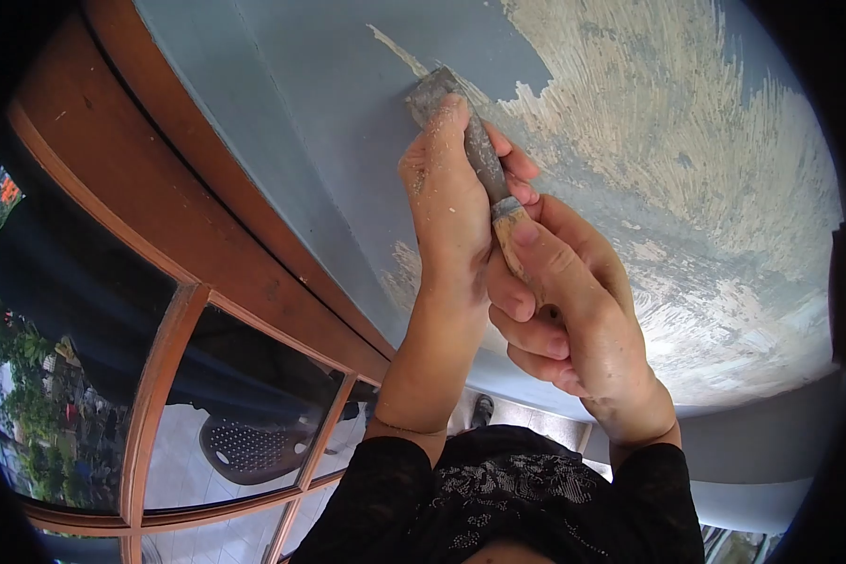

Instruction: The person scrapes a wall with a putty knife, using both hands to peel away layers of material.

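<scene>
A paint scraper (484,160) with a worn metal blade and a wooden handle slants across the wall (338,113). My left hand (439,179) is closed round the blade, thumb lying along it near the tip. Lower down, my right hand (573,287) wraps the handle with curled fingers. The blade's end rests at or very near the blue-grey paint, beside a thin pale scratch (395,49). To the right spreads a large scraped patch (630,113), cream and streaked. Pale flakes cling to my left thumb and wrist.
On the left runs a brown wooden frame (193,202) with glass panes, close to my left arm. A dark perforated chair back (254,449) shows through or in the glass. Below, a shoe (482,410) is on the light tiled floor (536,425).
</scene>
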Demonstrator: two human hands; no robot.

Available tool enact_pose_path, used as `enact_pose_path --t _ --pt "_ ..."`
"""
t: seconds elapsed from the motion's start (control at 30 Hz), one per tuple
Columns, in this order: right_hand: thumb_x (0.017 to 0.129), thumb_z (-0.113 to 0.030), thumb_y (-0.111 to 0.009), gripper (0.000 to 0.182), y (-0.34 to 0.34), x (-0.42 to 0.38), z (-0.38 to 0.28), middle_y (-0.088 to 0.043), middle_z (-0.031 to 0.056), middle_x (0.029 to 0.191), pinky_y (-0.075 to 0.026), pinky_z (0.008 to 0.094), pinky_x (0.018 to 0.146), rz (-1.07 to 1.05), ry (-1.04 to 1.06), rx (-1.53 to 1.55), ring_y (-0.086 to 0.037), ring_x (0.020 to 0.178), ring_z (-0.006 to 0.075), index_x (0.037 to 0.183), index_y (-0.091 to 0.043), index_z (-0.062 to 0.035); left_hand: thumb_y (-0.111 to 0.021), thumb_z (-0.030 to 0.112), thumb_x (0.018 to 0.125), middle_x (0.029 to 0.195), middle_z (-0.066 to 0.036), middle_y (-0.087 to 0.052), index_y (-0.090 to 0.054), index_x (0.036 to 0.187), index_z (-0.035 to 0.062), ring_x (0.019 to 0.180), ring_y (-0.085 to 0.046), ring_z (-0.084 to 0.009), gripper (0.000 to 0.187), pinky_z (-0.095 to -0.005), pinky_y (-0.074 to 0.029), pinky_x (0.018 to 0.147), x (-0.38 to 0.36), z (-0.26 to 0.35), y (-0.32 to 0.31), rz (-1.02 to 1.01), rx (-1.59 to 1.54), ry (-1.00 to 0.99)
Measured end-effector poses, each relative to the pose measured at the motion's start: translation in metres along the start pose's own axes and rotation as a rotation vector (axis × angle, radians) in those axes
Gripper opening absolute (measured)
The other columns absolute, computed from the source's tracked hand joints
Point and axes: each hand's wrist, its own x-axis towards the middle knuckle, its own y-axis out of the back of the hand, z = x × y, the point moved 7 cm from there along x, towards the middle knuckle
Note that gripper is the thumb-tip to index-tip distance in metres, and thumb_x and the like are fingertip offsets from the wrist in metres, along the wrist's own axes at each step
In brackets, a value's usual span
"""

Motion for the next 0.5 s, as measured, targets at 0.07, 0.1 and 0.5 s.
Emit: enact_pose_path --t 0.07,0.1,0.5 --pt "0.090 -0.023 -0.042 0.021 -0.005 0.004 -0.002 -0.040 -0.0007 0.061 -0.017 0.0129 0.027 -0.022 -0.002 -0.002 -0.025 0.037 -0.0009 0.098 -0.041 -0.0040 -0.042 0.033 0.086 0.054 -0.011 -0.053 -0.046 0.065 0.0033 0.043 -0.047 -0.0142 0.037 -0.0281 -0.041 0.042 0.006 0.005 0.001 -0.014 -0.002 -0.012" --pt "0.090 -0.024 -0.043 0.021 -0.006 0.010 -0.002 -0.040 -0.0007 0.061 -0.017 0.0131 0.027 -0.030 0.000 -0.002 -0.025 0.037 -0.0009 0.097 -0.041 -0.0040 -0.042 0.033 0.086 0.054 -0.010 -0.053 -0.046 0.065 0.0033 0.043 -0.047 -0.0142 0.037 -0.0286 -0.041 0.042 0.008 0.007 0.002 -0.022 0.000 -0.015" --pt "0.090 -0.022 -0.042 0.021 0.010 0.004 0.016 -0.040 0.0008 0.059 -0.017 0.0138 0.026 0.005 0.007 0.003 -0.026 0.035 0.0007 0.101 -0.040 -0.0043 -0.043 0.037 0.088 0.054 -0.011 -0.052 -0.047 0.066 0.0035 0.043 -0.049 -0.0157 0.040 -0.0273 -0.043 0.043 -0.002 -0.008 0.009 -0.113 -0.026 0.044"
